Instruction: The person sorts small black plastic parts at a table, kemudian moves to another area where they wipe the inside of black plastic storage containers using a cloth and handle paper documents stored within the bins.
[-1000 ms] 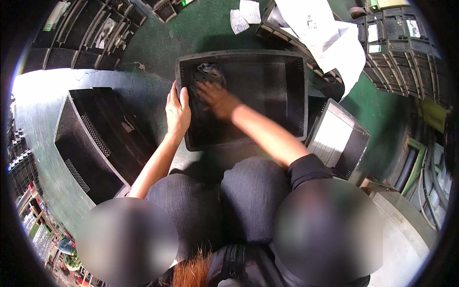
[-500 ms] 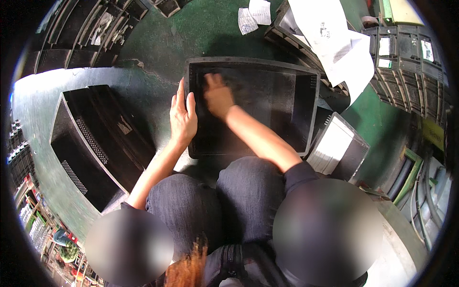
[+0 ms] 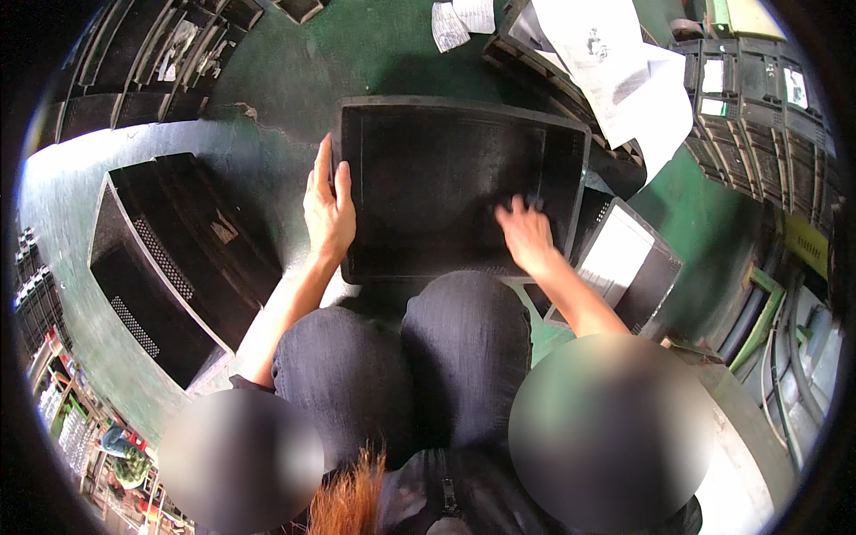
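Note:
A black plastic crate (image 3: 464, 102), open at the top, lies in front of my knees with its dark inside facing up. My left hand (image 3: 331, 214) rests against its left wall, fingers stretched along the outside and thumb apart by the rim. Inside the crate, toward the near right corner, my right hand (image 3: 530, 239) reaches down with bent fingers. Something small and dark shows at its fingertips, blurred against the black floor of the crate, so its kind cannot be made out.
More black crates (image 3: 165, 259) lean at the left. Paper sheets (image 3: 615, 85) cover a crate at the far right, and another black crate with a white sheet (image 3: 617, 250) sits right of my knee. Stacked crates (image 3: 749, 116) stand farther right. Two paper slips (image 3: 462, 22) lie on the green floor.
My right hand has swept from the crate's far left part to its near right part. The left hand stays at the left wall. The whole view has shifted slightly.

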